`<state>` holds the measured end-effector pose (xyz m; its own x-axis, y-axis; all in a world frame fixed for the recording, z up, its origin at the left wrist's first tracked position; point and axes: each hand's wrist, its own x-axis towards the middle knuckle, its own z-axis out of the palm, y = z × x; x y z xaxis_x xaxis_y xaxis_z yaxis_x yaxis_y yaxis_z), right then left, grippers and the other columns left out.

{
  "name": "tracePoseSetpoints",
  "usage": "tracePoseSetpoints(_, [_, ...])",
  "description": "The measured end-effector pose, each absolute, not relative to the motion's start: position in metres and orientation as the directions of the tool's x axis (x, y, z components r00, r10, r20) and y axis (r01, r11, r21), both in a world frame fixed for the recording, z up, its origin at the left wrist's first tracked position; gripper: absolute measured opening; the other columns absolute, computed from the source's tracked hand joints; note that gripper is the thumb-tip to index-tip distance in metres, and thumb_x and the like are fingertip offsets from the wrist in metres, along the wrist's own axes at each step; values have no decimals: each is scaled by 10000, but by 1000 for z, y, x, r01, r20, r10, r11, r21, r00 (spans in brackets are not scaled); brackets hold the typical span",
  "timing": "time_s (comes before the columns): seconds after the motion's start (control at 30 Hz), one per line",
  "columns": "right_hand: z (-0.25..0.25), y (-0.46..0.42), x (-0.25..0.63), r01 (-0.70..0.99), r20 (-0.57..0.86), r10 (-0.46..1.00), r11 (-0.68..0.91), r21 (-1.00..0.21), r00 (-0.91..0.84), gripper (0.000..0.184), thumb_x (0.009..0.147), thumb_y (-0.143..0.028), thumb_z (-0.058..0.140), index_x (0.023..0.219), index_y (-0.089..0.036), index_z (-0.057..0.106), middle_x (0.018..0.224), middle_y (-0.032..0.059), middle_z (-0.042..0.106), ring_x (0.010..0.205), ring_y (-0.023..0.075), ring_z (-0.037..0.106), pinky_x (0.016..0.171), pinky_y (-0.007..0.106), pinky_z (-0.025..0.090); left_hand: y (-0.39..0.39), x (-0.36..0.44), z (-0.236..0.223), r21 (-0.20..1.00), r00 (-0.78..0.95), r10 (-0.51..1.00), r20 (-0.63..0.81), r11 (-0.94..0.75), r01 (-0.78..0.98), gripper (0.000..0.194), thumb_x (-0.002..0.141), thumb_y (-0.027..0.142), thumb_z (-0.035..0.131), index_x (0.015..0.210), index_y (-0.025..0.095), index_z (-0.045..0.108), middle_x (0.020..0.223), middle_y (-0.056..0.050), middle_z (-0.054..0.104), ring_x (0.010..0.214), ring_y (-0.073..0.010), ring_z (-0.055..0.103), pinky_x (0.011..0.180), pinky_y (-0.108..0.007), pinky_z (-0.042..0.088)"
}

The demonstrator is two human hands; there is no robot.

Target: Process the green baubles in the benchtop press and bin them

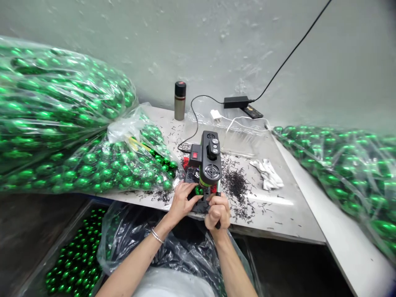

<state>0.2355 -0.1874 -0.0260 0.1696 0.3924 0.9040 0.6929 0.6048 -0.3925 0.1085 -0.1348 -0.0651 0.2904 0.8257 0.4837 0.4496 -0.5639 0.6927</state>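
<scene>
A small black bench machine (211, 156), seemingly a mini drill press, stands near the table's front edge. Under its head sits a shiny green ball (199, 190), pinched between the thumb and forefinger of my left hand (182, 201). The fingers of my right hand (219, 212) are wrapped around the machine's black lever handle (218, 199), at the right of its base. Black shavings (236, 183) lie piled and scattered beside the machine. My fingers and the machine's head partly hide the ball.
Clear bags of green balls lie left (62, 123) and right (349, 173). White gloves (267, 174), a bottle (180, 101), a black power adapter (237, 102) and a clear plastic tray (241, 140) are on the table (278, 206). Below left, a bin holds green balls (77, 251).
</scene>
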Motion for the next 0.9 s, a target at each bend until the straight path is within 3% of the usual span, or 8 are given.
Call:
tracePoseSetpoints(0.13, [-23,-189,239,746,901,433,592,-306,27,268,1004,-202,324,761,-230,432,749,-11,514,687,121,568,791,334,506,-133,110,-67,694,274,820,502,-571,438,297,866,319,706,1132,191,676,1027,-96,747,973,-263,677,1037,-539,456])
tracePoseSetpoints(0.23, [-8,-192,240,745,902,431,596,-300,19,265,989,-174,340,746,-223,433,731,-10,514,673,126,549,762,331,499,-131,113,-65,704,269,830,489,-557,440,303,845,307,732,1118,184,685,1026,-99,748,972,-268,679,1020,-538,471])
tracePoseSetpoints(0.33, [24,-196,238,682,876,461,596,-423,141,277,965,-125,374,710,-216,435,718,-11,516,653,118,523,638,278,443,-133,112,-61,721,259,847,464,-531,444,299,838,299,744,1114,196,689,1029,-88,749,980,-265,677,1031,-540,468])
tracePoseSetpoints(0.43, [60,-197,236,602,770,591,531,-596,241,280,954,-112,422,694,-208,460,724,-7,535,677,120,538,616,270,411,-149,104,-57,706,254,839,482,-543,456,295,870,298,709,1146,197,676,1059,-95,742,1015,-266,668,1006,-513,493])
tracePoseSetpoints(0.63, [73,-196,230,584,764,584,530,-615,275,315,962,-129,433,658,-207,455,672,-17,505,633,114,508,604,269,397,-178,68,-48,500,362,729,581,-671,548,535,866,466,689,1292,156,592,1179,-161,698,1105,-308,632,989,-521,498])
tracePoseSetpoints(0.73, [60,-195,229,582,767,567,529,-618,300,308,970,-168,435,668,-205,485,696,-4,533,676,129,546,629,276,431,-156,55,-36,411,355,715,603,-659,629,466,924,411,615,1320,167,580,1265,-165,665,1190,-314,592,1064,-535,434])
tracePoseSetpoints(0.87, [46,-196,229,553,737,545,498,-668,400,104,920,-294,590,894,-195,606,943,64,636,857,182,629,706,314,508,-116,38,-23,294,338,757,559,-563,773,406,912,295,606,1296,162,609,1202,-177,681,1231,-366,553,1113,-609,320])
tracePoseSetpoints(0.9, [42,-197,228,526,713,538,486,-698,449,158,892,-314,639,990,-193,614,1043,85,637,845,175,634,705,317,519,-111,32,-21,264,347,764,544,-549,793,401,903,287,613,1282,156,616,1146,-174,695,1218,-373,557,1112,-622,302])
